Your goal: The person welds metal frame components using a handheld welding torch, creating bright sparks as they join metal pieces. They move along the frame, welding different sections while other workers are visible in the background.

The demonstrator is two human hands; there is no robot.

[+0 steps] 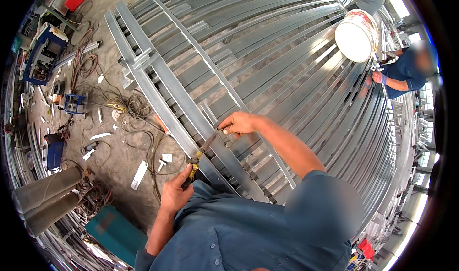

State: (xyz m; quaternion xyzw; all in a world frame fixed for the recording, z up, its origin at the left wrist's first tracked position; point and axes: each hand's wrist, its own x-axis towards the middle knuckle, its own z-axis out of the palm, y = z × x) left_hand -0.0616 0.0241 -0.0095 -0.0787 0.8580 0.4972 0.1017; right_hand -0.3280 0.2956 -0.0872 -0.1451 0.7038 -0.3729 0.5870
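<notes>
yellow-handled tool gripped in left hand fingers; right hand fingers apparently pinch its tip.

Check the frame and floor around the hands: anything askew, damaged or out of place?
Nothing looks damaged on the steel frame. The floor beside it is cluttered: tangled cables and loose metal offcuts lie scattered there.

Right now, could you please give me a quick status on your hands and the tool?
Left hand grips yellow-handled tool. Right hand pinches its far end against grey steel frame. White bucket stands well apart; nothing in the way.
</notes>
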